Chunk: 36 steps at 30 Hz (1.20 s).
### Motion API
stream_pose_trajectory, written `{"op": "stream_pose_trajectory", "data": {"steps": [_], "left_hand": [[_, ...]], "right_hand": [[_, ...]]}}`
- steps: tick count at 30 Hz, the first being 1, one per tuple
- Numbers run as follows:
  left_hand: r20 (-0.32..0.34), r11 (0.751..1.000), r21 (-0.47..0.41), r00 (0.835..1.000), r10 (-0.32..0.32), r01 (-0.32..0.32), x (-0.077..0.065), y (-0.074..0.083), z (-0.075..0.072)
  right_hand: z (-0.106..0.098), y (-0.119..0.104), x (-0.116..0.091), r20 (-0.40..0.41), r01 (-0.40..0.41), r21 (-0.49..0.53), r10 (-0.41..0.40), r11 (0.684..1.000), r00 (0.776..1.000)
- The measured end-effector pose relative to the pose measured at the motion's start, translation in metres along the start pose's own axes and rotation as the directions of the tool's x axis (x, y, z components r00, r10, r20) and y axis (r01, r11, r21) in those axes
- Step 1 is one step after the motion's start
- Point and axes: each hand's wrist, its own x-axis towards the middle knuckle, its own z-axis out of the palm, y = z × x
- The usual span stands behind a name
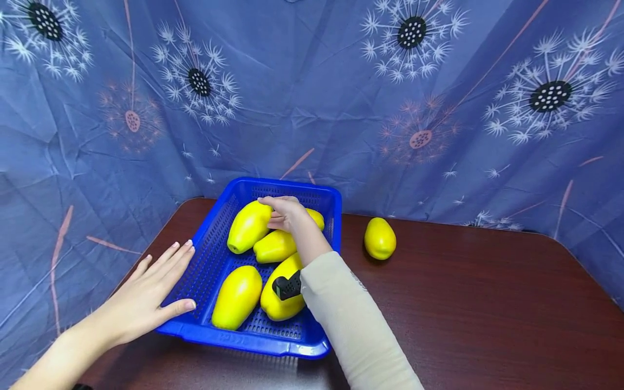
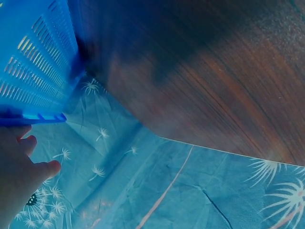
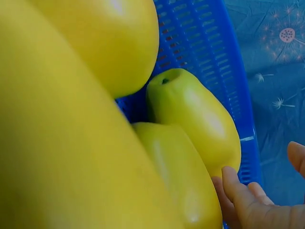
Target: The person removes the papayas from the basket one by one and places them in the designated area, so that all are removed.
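Several yellow papayas lie in a blue perforated plastic basket (image 1: 273,345). In the head view my right hand (image 1: 287,211) reaches over the basket's far part, fingertips right at the far end of the upper-left papaya (image 1: 247,227). The right wrist view shows the hand (image 3: 257,205) with its fingers at that papaya (image 3: 198,114) and the thumb held apart, beside the middle papaya (image 3: 178,174). My left hand (image 1: 151,290) lies along the basket's left side with fingers extended; in the left wrist view its fingers (image 2: 28,143) are at the rim.
One more papaya (image 1: 379,239) sits on the dark wooden table (image 1: 468,303) right of the basket. Two papayas lie in the near half, one on the left (image 1: 237,298) and one (image 1: 283,311) partly behind a black wrist device. A blue dandelion-patterned cloth (image 1: 302,108) hangs behind the table.
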Motion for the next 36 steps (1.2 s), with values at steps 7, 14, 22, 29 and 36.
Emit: {"op": "stream_pose_trajectory", "data": {"steps": [7, 14, 22, 29, 36], "left_hand": [[0.012, 1.000, -0.004, 1.000, -0.010, 0.010, 0.000, 0.000, -0.002], [0.009, 1.000, -0.005, 1.000, -0.005, 0.005, 0.000, 0.000, -0.002], [-0.001, 1.000, 0.000, 1.000, 0.004, -0.004, -0.001, -0.002, 0.000], [0.007, 1.000, -0.006, 1.000, -0.009, 0.009, -0.001, -0.001, -0.002], [0.002, 1.000, 0.003, 1.000, -0.007, 0.007, -0.001, 0.001, -0.003]], "right_hand": [[0.007, 0.004, 0.001, -0.018, -0.006, 0.011, 0.006, 1.000, 1.000], [0.015, 0.009, 0.005, -0.008, -0.013, 0.013, 0.013, 1.000, 1.000], [0.024, 0.017, 0.007, -0.002, -0.005, -0.081, 0.004, 0.997, 1.000], [0.028, 0.021, 0.008, 0.007, 0.042, -0.116, -0.042, 0.992, 0.999], [0.029, 0.023, 0.011, -0.004, 0.096, -0.229, -0.100, 0.969, 0.995]]}}
